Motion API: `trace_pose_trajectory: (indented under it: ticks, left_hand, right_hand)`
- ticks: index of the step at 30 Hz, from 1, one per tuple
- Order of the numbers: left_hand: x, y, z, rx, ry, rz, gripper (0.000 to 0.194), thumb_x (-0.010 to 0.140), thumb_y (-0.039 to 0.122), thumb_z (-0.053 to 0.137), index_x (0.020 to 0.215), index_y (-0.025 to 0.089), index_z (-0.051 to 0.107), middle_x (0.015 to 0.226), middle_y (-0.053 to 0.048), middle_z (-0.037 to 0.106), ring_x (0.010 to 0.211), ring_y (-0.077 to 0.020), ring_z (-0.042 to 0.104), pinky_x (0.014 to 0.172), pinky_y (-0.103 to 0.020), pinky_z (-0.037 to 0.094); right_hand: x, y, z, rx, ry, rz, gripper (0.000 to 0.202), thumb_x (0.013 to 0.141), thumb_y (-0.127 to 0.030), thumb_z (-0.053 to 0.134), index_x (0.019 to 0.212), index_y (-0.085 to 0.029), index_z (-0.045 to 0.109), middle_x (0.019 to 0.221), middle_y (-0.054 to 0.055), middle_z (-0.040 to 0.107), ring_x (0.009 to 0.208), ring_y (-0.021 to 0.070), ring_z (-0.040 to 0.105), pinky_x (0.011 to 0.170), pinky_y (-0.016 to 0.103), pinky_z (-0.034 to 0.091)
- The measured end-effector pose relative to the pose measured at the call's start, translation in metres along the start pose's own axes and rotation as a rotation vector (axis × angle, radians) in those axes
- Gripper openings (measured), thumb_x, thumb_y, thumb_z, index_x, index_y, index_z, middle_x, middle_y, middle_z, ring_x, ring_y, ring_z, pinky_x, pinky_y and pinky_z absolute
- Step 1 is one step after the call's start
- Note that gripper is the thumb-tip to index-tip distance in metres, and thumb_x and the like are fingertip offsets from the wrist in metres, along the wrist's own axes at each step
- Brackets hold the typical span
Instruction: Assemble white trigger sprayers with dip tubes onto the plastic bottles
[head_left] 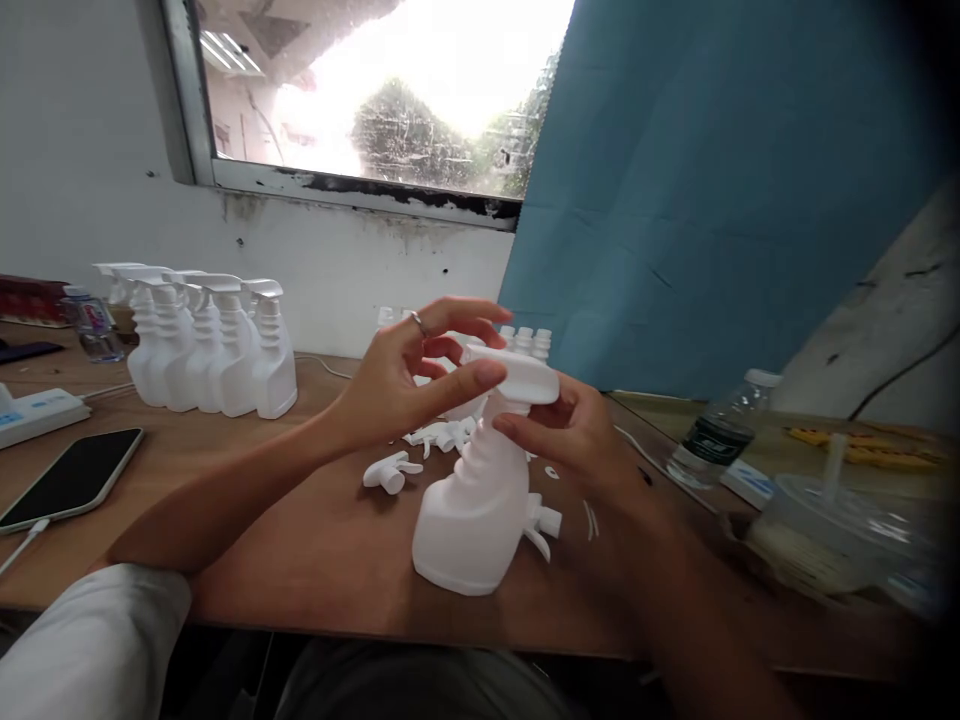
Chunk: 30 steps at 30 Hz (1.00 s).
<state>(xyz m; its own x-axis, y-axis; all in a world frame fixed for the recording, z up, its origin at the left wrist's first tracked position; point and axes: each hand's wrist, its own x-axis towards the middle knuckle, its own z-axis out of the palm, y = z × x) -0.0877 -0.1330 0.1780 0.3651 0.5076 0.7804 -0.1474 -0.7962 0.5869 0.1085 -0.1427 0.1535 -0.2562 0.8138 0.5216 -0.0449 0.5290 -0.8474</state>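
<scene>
Brown wooden table (300, 560): white plastic spray bottle (472, 530), six o'clock, tilted; right hand (585, 435) closed about its top, left hand (390, 385) arched wide. Probably light, semi-rigid, slippery; ribbed neck suits gripping.

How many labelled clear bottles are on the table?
2: the left clear bottle, beside the white spray bottles; the right clear bottle, behind the lidded cup. The dark right edge may hide more.

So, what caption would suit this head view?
Two hands on the spray head of a white bottle, loose spray heads lying nearby.
</scene>
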Motion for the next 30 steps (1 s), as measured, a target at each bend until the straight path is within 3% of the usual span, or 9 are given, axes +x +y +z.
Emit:
trace_pose_trajectory:
  ticks: [3,6,9,12,18,22,26,30]
  left_hand:
    - [0.004,0.007,0.004,0.063,-0.017,-0.03,0.033,0.081,0.042,0.071,0.101,0.016,0.069,0.09,-0.005,0.068,0.072,-0.0127,0.064,0.059,-0.022,0.052]
    - [0.005,0.002,0.003,0.052,-0.003,-0.035,0.033,0.082,0.041,0.07,0.099,0.014,0.07,0.081,-0.005,0.068,0.066,-0.0121,0.064,0.057,-0.022,0.053]
    - [0.006,-0.003,-0.002,0.022,-0.012,-0.047,0.033,0.081,0.041,0.071,0.096,0.012,0.069,0.08,-0.005,0.068,0.066,-0.0119,0.064,0.058,-0.023,0.054]
    - [0.006,-0.005,-0.006,0.008,-0.027,-0.052,0.031,0.08,0.041,0.072,0.092,0.013,0.067,0.084,-0.005,0.068,0.066,-0.0112,0.063,0.059,-0.023,0.054]
    - [0.005,-0.003,-0.005,-0.012,-0.065,-0.053,0.031,0.082,0.041,0.07,0.094,0.013,0.066,0.082,-0.005,0.064,0.062,-0.0104,0.061,0.056,-0.023,0.053]
    - [0.005,-0.004,-0.005,-0.03,-0.066,-0.056,0.03,0.082,0.039,0.071,0.094,0.013,0.066,0.079,-0.004,0.062,0.06,-0.0102,0.06,0.054,-0.022,0.052]
    - [0.004,-0.004,-0.006,-0.054,-0.07,-0.069,0.029,0.082,0.039,0.071,0.092,0.012,0.066,0.076,-0.003,0.06,0.059,-0.0105,0.061,0.053,-0.022,0.051]
    - [0.003,-0.003,-0.008,-0.038,-0.081,-0.066,0.028,0.083,0.038,0.07,0.095,0.013,0.067,0.078,-0.003,0.06,0.061,-0.011,0.061,0.055,-0.023,0.052]
  right_hand:
    - [0.001,0.004,0.003,0.098,-0.021,0.015,0.035,0.068,-0.027,0.082,0.098,-0.02,0.065,0.085,0.002,0.068,0.076,0.0171,0.066,0.066,0.029,0.055]
    - [-0.002,0.012,0.012,0.236,-0.114,0.049,0.028,0.078,-0.034,0.073,0.101,-0.02,0.064,0.085,0.005,0.069,0.072,0.0177,0.067,0.066,0.032,0.056]
    - [-0.008,0.02,0.02,0.358,-0.167,0.045,0.026,0.086,-0.04,0.063,0.102,-0.019,0.061,0.084,0.007,0.069,0.071,0.0187,0.067,0.067,0.035,0.056]
    - [-0.013,0.026,0.022,0.419,-0.145,0.01,0.029,0.086,-0.04,0.062,0.104,-0.017,0.059,0.086,0.008,0.068,0.072,0.02,0.067,0.067,0.036,0.056]
    - [-0.014,0.029,0.022,0.399,-0.113,0.001,0.023,0.08,-0.03,0.071,0.097,-0.017,0.062,0.082,0.005,0.066,0.068,0.0172,0.065,0.062,0.032,0.054]
    - [-0.013,0.026,0.024,0.429,-0.144,-0.006,0.027,0.083,-0.042,0.065,0.093,-0.017,0.061,0.08,0.006,0.065,0.065,0.0166,0.062,0.06,0.033,0.053]
    - [-0.013,0.024,0.027,0.365,-0.12,-0.017,0.025,0.081,-0.04,0.069,0.09,-0.018,0.06,0.074,0.003,0.062,0.063,0.0157,0.06,0.06,0.032,0.052]
    - [-0.013,0.022,0.03,0.356,-0.137,-0.039,0.031,0.083,-0.05,0.063,0.084,-0.019,0.059,0.071,0.003,0.061,0.061,0.0167,0.059,0.06,0.034,0.053]
